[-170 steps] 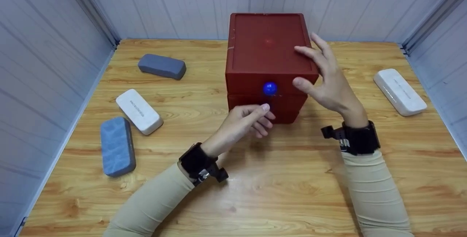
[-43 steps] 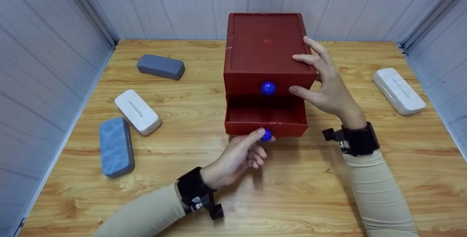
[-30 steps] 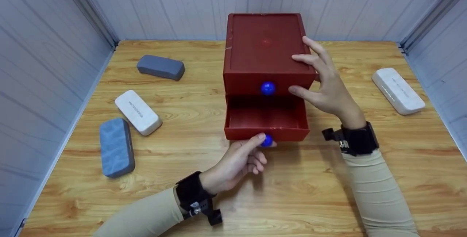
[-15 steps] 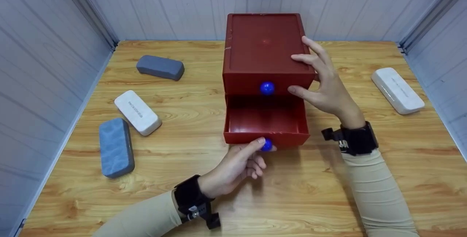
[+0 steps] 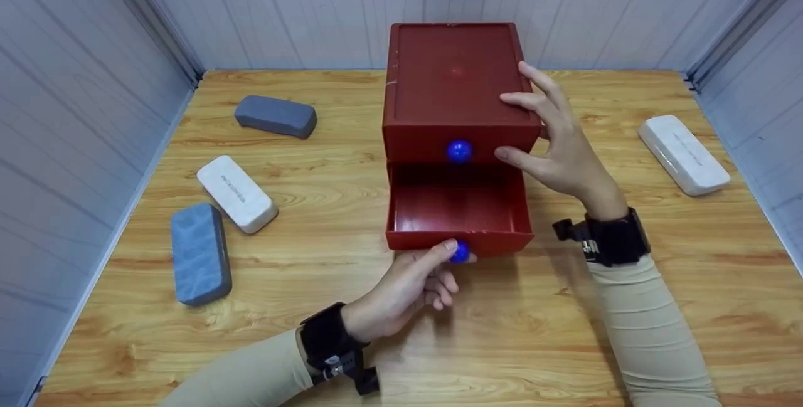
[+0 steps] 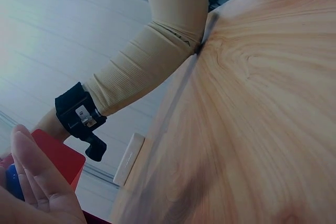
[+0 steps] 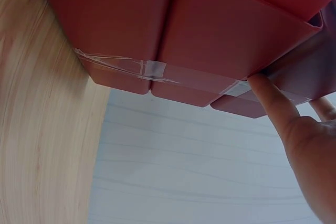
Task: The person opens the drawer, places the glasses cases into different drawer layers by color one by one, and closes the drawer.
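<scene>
A red drawer box (image 5: 453, 74) stands toward the back, with a blue ball knob (image 5: 459, 150) on its upper front. Below that, a red drawer (image 5: 458, 209) is pulled out, its visible floor bare. My left hand (image 5: 404, 288) pinches this drawer's blue knob (image 5: 461, 252) between thumb and index finger, the other fingers loosely curled beneath. In the left wrist view the knob (image 6: 13, 183) shows partly behind the hand. My right hand (image 5: 558, 140) rests spread at the box's right front corner, fingers on the top and side, thumb at the front.
On the wooden table (image 5: 339, 206) at left lie a grey case (image 5: 276, 116), a white case (image 5: 238, 194) and a blue case (image 5: 201, 253). Another white case (image 5: 684, 155) lies at far right. Clear tape (image 7: 199, 78) runs along the box's side. Pale panels enclose the table.
The lower drawer, shut 5.7 seconds ago, has slid out toward me with my left hand on its knob. It moved only slightly over the last half second. My right hand stays on the box.
</scene>
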{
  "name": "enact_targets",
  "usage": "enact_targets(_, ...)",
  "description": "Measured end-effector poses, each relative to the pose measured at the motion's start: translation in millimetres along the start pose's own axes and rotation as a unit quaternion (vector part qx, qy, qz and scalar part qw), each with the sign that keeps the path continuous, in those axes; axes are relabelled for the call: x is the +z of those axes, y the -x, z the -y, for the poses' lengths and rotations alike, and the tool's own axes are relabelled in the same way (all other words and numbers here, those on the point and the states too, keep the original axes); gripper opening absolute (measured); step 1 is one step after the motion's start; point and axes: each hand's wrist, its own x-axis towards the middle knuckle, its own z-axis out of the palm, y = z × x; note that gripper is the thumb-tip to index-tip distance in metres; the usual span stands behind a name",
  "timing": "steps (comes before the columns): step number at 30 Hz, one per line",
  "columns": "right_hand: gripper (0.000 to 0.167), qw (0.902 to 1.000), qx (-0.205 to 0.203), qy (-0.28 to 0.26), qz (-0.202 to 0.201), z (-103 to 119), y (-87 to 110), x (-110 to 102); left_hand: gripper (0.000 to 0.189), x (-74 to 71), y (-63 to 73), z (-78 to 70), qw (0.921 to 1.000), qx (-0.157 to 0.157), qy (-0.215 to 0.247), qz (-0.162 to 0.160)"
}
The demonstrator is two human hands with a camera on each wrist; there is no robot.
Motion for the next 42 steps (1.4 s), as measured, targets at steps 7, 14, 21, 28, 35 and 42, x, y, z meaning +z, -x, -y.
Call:
enact_targets(7, 0.071, 1.0000, -0.003, 0.002, -0.001, 1.0, -0.5, 0.2, 0.049, 0.5, 0.5, -0.5, 1.0000, 0.003, -0.001, 0.000)
enact_targets(14, 0.071, 0.9999, -0.008, 0.010, -0.003, 1.0, -0.5, 0.6, 0.047, 1.2, 2.1, -0.2, 1.0000, 0.001, 0.001, -0.001)
enact_targets(21, 0.071, 0.9999, -0.009, 0.005, -0.002, -0.1, -0.9, 0.6, 0.046, 2.4, 3.4, 1.6, 1.0000, 0.001, 0.003, -0.005)
enact_targets(28, 0.071, 1.0000, -0.006, 0.003, -0.001, -0.2, -0.3, -0.1, 0.046, 2.8, 3.9, 2.1, 1.0000, 0.001, 0.005, -0.003)
enact_targets(35, 0.070, 1.0000, -0.006, -0.006, -0.003, 1.7, 0.0, 0.2, 0.051, 3.0, 4.6, 1.7, 1.0000, -0.002, -0.002, -0.003)
enact_targets(42, 0.071, 0.9999, -0.009, -0.005, -0.004, 1.8, -0.4, 0.8, 0.047, 3.3, 5.5, 1.8, 1.0000, -0.002, 0.000, -0.006)
